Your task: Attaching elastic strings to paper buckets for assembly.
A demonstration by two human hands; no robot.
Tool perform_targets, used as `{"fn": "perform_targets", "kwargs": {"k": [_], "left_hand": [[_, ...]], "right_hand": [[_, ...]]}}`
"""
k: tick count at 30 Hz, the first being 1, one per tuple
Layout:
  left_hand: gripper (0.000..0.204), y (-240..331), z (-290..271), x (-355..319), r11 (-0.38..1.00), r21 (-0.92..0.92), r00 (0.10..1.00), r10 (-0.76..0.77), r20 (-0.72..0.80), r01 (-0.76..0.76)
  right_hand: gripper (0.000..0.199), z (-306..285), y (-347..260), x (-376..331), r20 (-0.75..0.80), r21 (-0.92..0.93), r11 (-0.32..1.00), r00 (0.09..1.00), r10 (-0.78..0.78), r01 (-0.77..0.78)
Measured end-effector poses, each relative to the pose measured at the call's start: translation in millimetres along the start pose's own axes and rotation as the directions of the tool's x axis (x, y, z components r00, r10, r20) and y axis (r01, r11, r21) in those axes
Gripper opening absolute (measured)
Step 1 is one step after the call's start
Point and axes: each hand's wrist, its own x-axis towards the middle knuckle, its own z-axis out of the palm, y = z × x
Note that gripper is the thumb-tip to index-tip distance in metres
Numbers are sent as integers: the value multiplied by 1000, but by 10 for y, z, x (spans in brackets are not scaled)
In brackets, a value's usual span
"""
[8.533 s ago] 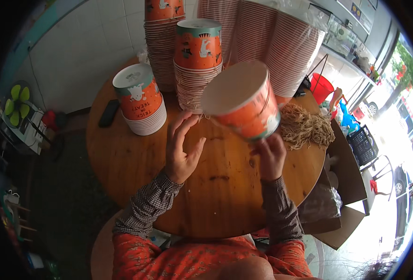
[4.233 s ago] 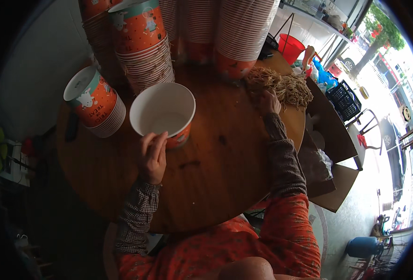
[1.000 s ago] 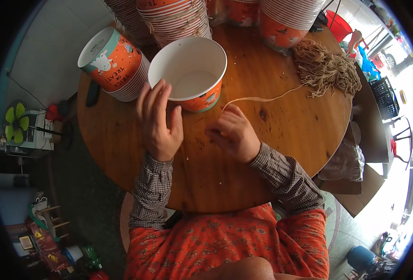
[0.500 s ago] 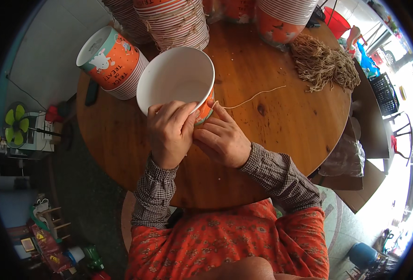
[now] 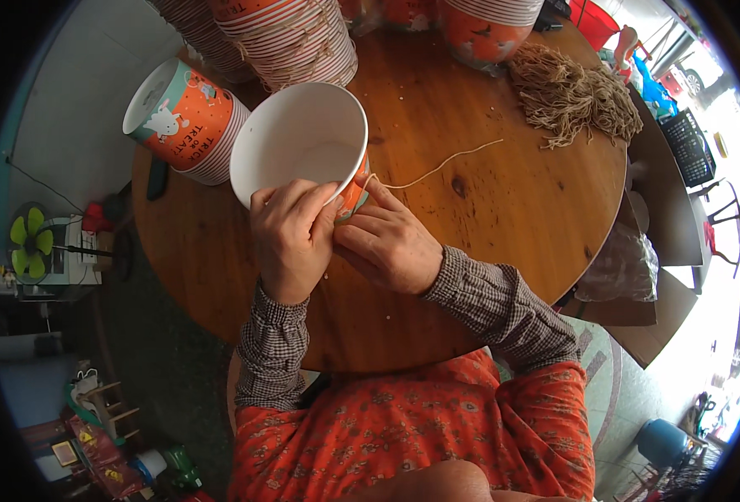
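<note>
A paper bucket (image 5: 296,138), white inside and orange outside, is tilted with its mouth toward me over the near half of the table. My left hand (image 5: 290,238) is closed on its near rim, fingers over the edge. My right hand (image 5: 391,243) is closed at the bucket's right side, pinching a thin beige cord (image 5: 437,170) against the wall below the rim. The cord's loose end trails right over the wood. How the cord sits at the fingertips is partly hidden by the hands.
Nested orange buckets (image 5: 190,121) lie tilted at the left. Taller bucket stacks (image 5: 290,42) stand at the back, with another stack (image 5: 487,33) farther right. A bundle of beige cords (image 5: 571,96) lies on the round wooden table (image 5: 504,243). Open cardboard boxes (image 5: 667,209) stand beyond its right edge.
The view has shifted slightly, so the hands and bucket appear a little farther left along with the table things. Both hands keep their hold on the bucket and cord.
</note>
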Motion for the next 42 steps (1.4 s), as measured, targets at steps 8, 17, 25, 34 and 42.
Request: {"fn": "perform_targets", "kwargs": {"k": [8,17,25,34,42], "left_hand": [[13,-75,-21,21,999,-11,998,54,43,-53],[26,-54,-132,286,993,-95,952,93,293,-67],[12,-84,-99,265,993,-112,962,68,265,-40],[12,-117,-56,239,994,-94,983,63,171,-48],[12,-185,-11,167,952,-302,991,-85,-108,49]], "right_hand": [[10,-45,71,13,-8,78,997,1000,-22,22],[12,-153,131,-24,-7,281,960,1000,-5,6],[11,-119,131,-120,30,660,613,830,557,-434],[15,59,284,-108,101,931,145,618,780,-335],[16,56,229,-59,125,966,50,625,771,-254]]}}
